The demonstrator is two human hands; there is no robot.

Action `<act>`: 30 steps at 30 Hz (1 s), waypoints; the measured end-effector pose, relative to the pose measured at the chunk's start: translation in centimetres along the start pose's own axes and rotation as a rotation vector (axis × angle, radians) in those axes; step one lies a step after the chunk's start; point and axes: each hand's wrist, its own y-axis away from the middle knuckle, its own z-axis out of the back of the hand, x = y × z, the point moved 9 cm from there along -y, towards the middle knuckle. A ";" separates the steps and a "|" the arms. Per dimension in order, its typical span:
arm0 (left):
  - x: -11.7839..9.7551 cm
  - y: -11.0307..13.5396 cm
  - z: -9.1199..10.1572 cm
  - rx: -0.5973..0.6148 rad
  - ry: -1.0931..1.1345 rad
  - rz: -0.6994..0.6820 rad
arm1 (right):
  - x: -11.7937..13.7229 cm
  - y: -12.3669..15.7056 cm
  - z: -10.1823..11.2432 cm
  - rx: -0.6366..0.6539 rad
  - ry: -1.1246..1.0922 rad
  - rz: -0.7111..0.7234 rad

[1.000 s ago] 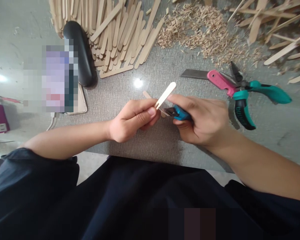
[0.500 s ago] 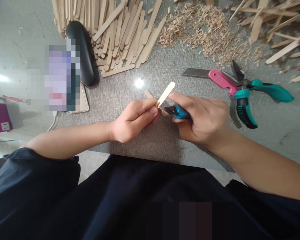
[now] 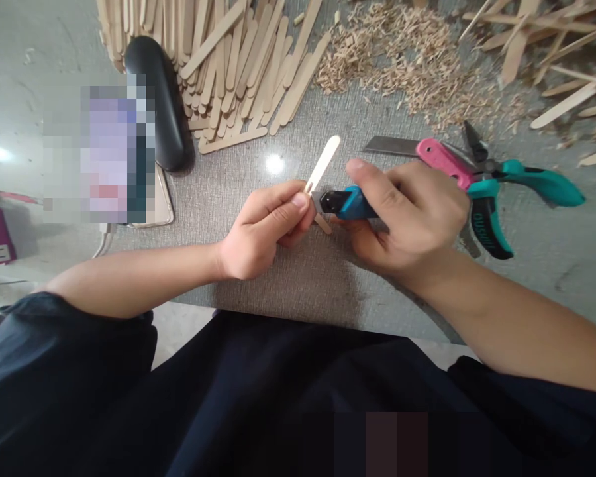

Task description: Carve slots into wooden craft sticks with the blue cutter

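My left hand (image 3: 273, 228) pinches a wooden craft stick (image 3: 324, 162) between thumb and fingers, its rounded end pointing up and right. A small notch shows in the stick just above my thumb. Wrapped in my right hand (image 3: 407, 212) is a blue utility knife (image 3: 355, 203), its blade reaching the stick beside my left fingertips. The thumb of that hand is raised off the handle. Under the hands, another craft stick (image 3: 322, 224) lies on the table, mostly hidden.
A pile of craft sticks (image 3: 248, 73) lies at the back, with wood shavings (image 3: 402, 59) beside it. More sticks (image 3: 571, 86) are at far right. Pliers (image 3: 496, 179) and a pink-handled knife (image 3: 444, 161) lie right of my hands. A black case (image 3: 159, 106) and a phone (image 3: 161, 199) sit left.
The craft stick has tilted more upright and shifted slightly left. My right thumb has lifted away from the knife, and the blade has come closer to the stick at my left fingertips.
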 end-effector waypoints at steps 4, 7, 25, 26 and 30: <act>0.1 0.0 0.2 -0.040 -0.008 0.025 | 0.1 -0.4 0.5 0.001 0.033 0.012; 0.2 0.0 0.3 -0.054 -0.036 0.046 | -0.2 -0.5 1.0 -0.050 0.029 0.001; 0.1 -0.1 0.3 -0.055 -0.052 0.039 | -0.1 -0.4 -0.3 0.103 -0.045 -0.049; 0.1 -0.1 0.3 -0.052 -0.053 0.046 | -0.1 -0.4 -0.1 0.072 -0.055 -0.029; 0.1 -0.1 0.2 -0.040 -0.069 0.055 | 0.2 -0.5 0.2 0.025 -0.065 0.042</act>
